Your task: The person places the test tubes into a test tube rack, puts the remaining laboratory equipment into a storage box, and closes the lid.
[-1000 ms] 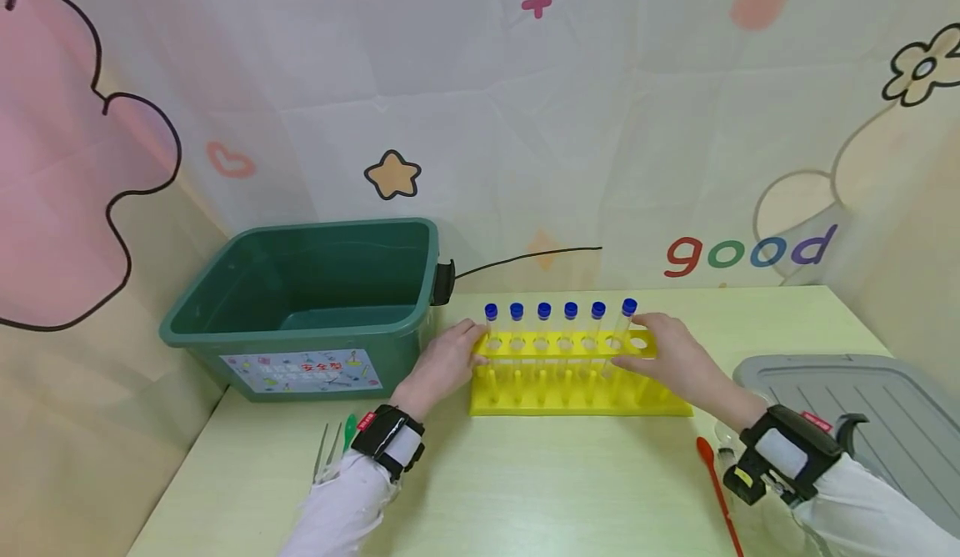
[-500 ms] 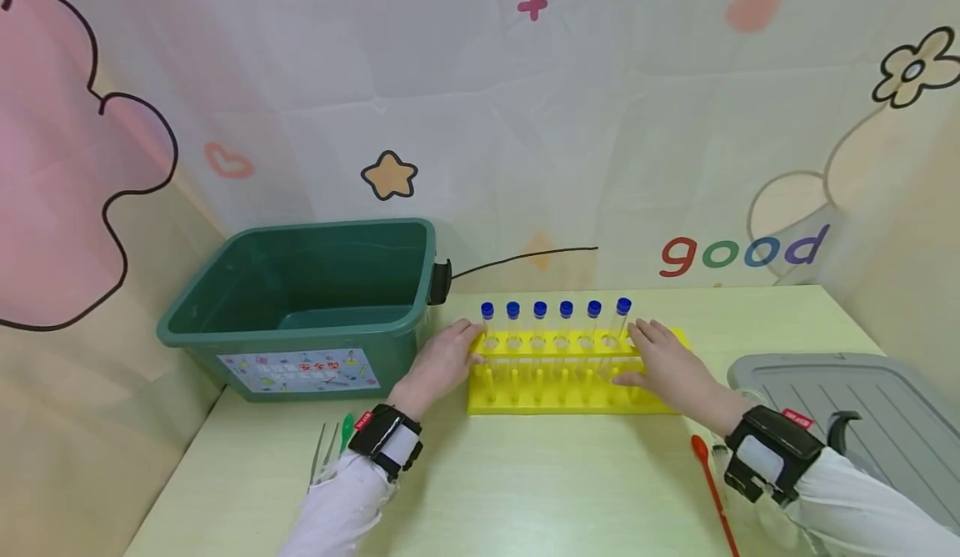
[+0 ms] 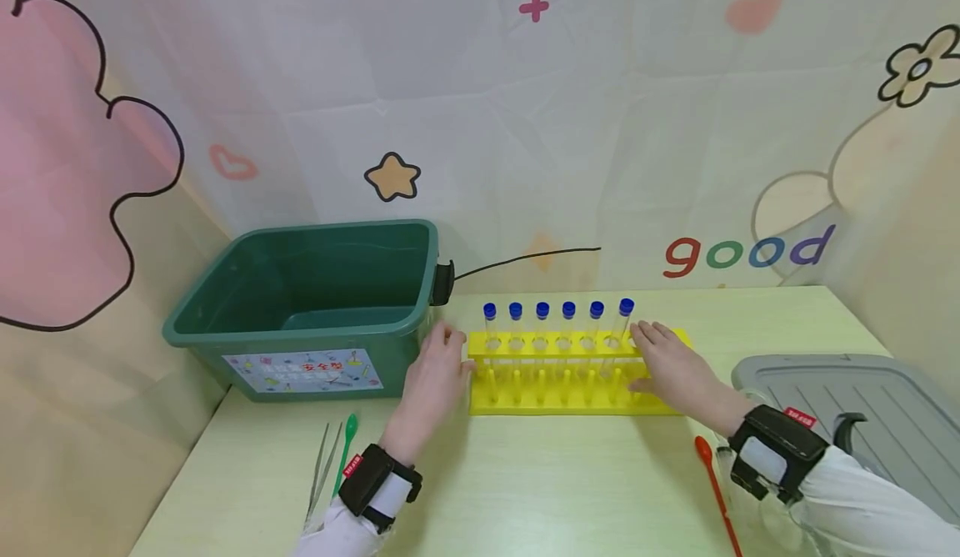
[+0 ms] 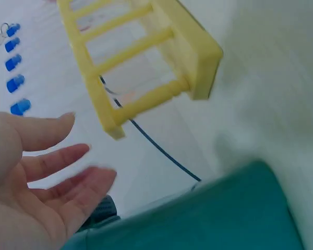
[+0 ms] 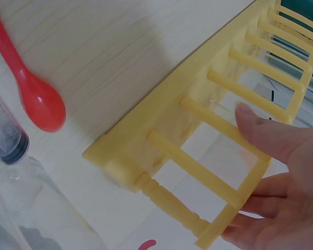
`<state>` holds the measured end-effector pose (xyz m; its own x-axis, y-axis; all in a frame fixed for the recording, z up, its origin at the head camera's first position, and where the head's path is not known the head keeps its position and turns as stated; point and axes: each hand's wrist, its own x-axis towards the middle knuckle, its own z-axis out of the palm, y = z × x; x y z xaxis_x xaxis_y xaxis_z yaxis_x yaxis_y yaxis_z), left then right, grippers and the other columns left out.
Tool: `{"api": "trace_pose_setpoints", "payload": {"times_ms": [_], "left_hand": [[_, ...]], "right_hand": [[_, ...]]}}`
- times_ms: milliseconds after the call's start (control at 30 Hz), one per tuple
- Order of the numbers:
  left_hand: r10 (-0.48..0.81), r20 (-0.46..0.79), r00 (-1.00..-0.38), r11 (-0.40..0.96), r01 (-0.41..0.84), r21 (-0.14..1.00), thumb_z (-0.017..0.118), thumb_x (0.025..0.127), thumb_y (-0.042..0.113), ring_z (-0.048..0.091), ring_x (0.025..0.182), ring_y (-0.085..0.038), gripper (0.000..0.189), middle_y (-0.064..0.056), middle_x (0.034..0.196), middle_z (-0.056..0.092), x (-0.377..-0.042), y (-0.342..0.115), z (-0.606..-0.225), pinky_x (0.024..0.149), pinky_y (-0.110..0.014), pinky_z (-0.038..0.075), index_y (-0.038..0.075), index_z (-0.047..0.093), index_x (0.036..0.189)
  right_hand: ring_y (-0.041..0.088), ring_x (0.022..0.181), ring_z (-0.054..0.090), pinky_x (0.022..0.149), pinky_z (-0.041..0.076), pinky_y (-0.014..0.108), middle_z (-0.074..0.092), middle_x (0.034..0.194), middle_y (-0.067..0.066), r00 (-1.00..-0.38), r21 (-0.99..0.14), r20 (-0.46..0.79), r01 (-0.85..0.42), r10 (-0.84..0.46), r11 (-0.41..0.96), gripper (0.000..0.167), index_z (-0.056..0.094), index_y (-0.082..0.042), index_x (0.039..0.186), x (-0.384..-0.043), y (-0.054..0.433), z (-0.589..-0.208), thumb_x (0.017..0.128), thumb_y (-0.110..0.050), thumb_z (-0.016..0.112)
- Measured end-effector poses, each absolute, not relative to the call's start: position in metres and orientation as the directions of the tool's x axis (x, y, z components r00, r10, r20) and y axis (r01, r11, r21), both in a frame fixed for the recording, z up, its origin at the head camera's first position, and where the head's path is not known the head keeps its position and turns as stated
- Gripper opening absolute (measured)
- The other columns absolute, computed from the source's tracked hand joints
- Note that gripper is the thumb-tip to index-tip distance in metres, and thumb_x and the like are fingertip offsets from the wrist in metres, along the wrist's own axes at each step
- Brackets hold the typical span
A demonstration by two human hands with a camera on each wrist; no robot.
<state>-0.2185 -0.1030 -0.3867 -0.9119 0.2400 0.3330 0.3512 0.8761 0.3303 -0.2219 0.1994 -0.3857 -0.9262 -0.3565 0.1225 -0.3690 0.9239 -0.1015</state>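
Observation:
A yellow test tube rack [image 3: 555, 407] stands on the table, with several clear blue-capped test tubes [image 3: 542, 311] in a row along it. The rightmost tube leans to the right. My left hand [image 3: 435, 373] is just off the rack's left end, between it and the green bin; the left wrist view shows its fingers spread and holding nothing. At the other end, my right hand [image 3: 675, 369] grips the rack by its upper rail. In the right wrist view the thumb [image 5: 250, 122] is in front of the posts and the fingers reach behind the rail.
The green bin [image 3: 382, 328] stands at the back left. Metal tweezers [image 3: 322, 465] and a green spoon [image 3: 348, 440] lie near my left sleeve. At right are a red spoon [image 3: 708, 465], clear glassware [image 5: 36, 198] and a grey lid [image 3: 847, 390].
My right hand has moved off the rightmost test tube onto the rack's right end. My left hand has let go of the rack's left end and moved slightly left.

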Motion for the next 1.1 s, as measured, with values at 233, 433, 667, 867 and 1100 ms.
{"api": "trace_pose_setpoints", "payload": {"times_ms": [233,433,667,867,1100], "left_hand": [[0.297,0.27,-0.916,0.849,0.383,0.364,0.068,0.082,0.017,0.05,0.067,-0.017,0.024,-0.008,0.086,0.057,-0.212,-0.09,-0.394,0.06,-0.026,0.046,0.001,0.062,0.099],[0.31,0.283,-0.908,0.877,0.388,0.284,0.069,0.081,0.012,0.049,0.061,-0.015,0.013,-0.004,0.078,0.062,-0.219,-0.08,-0.402,0.054,-0.024,0.04,0.004,0.07,0.09],[0.301,0.28,-0.912,0.883,0.378,0.28,0.069,0.08,0.01,0.048,0.062,-0.014,0.013,-0.004,0.079,0.063,-0.221,-0.072,-0.399,0.055,-0.024,0.039,0.004,0.072,0.091],[0.298,0.283,-0.911,0.886,0.375,0.272,0.067,0.082,0.009,0.046,0.061,-0.015,0.01,-0.003,0.072,0.059,-0.227,-0.064,-0.399,0.055,-0.024,0.038,0.003,0.072,0.088],[0.325,0.288,-0.901,0.895,0.392,0.215,0.068,0.081,0.009,0.045,0.06,-0.013,0.008,-0.001,0.068,0.056,-0.235,-0.055,-0.399,0.056,-0.025,0.039,0.004,0.072,0.085]], "right_hand": [[0.046,0.114,0.036,0.088,0.034,0.051,0.041,0.124,0.033,-0.921,-0.082,0.107,-0.383,-0.374,0.92,0.079,0.041,0.016,0.125,-0.221,0.2,-0.382,0.065,-0.018,0.08],[0.047,0.114,0.036,0.088,0.034,0.052,0.042,0.123,0.033,-0.921,-0.102,0.109,-0.385,-0.374,0.917,0.079,0.041,0.015,0.125,-0.227,0.199,-0.385,0.064,-0.016,0.081],[0.047,0.115,0.035,0.088,0.033,0.052,0.041,0.124,0.033,-0.919,-0.122,0.112,-0.391,-0.379,0.912,0.077,0.041,0.016,0.124,-0.237,0.206,-0.385,0.064,-0.012,0.081],[0.047,0.116,0.033,0.089,0.032,0.053,0.04,0.125,0.033,-0.913,-0.153,0.12,-0.404,-0.389,0.902,0.076,0.041,0.016,0.124,-0.244,0.214,-0.386,0.065,-0.01,0.081],[0.048,0.117,0.031,0.09,0.03,0.054,0.038,0.126,0.035,-0.905,-0.18,0.127,-0.423,-0.405,0.888,0.075,0.039,0.017,0.124,-0.252,0.227,-0.388,0.066,-0.009,0.08]]}}
